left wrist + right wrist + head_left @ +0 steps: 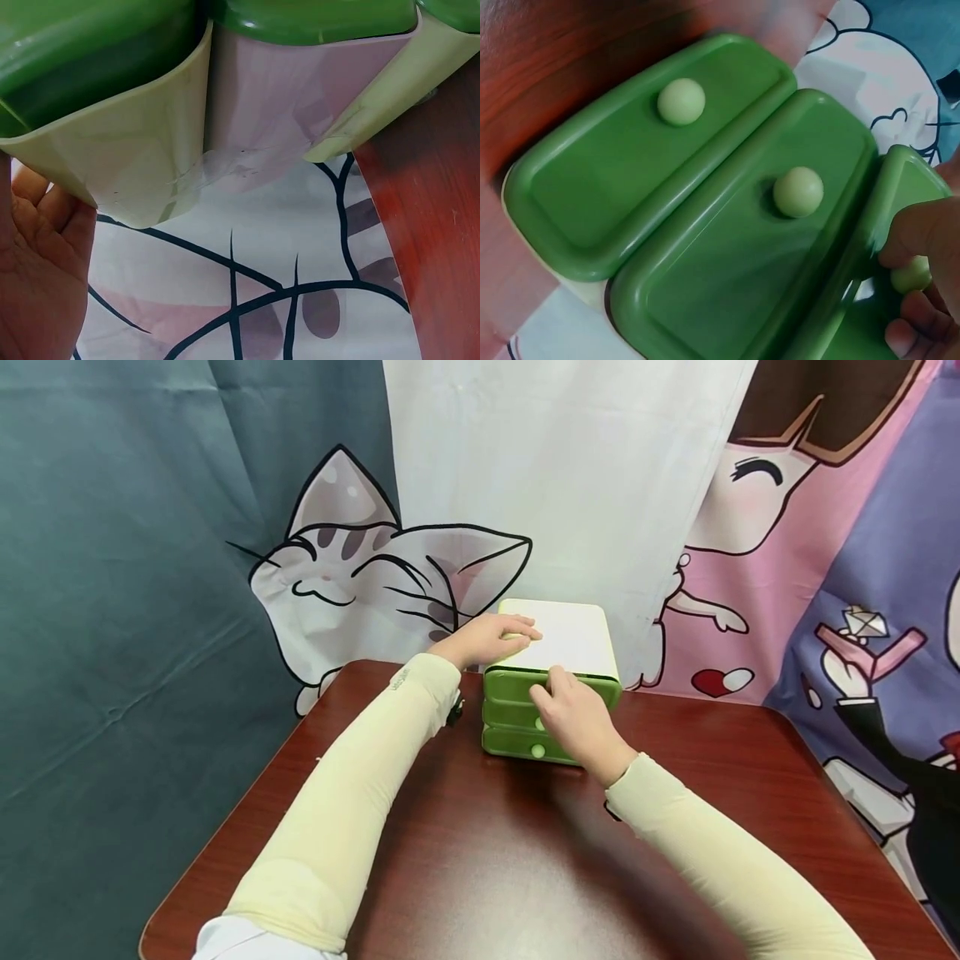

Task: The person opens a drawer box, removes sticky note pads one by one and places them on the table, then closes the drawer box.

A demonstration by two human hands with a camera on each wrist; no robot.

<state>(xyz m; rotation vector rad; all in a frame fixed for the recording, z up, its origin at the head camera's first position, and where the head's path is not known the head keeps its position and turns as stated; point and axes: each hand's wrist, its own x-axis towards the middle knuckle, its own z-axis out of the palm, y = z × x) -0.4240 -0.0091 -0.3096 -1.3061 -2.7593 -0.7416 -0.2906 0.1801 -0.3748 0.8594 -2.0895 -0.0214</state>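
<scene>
A small cabinet (581, 631) with a white top and three green drawers stands at the back of the table. My left hand (491, 639) rests on its top near the left edge, fingers fairly straight. In the left wrist view, that hand's fingers (64, 217) lie against the cabinet's cream side wall (142, 165). My right hand (577, 718) is at the top drawer (513, 687). Its thumb and fingers curl round the round pale-green knob (911, 275), partly covering it. Below, the middle drawer (727, 277) and bottom drawer (630, 180) sit flush with the cabinet.
The reddish-brown table (465, 877) stretches in front of the cabinet and to both sides. Right behind it hangs a curtain (525, 460) with a cartoon cat and figures. A small dark object (454, 710) shows by my left wrist.
</scene>
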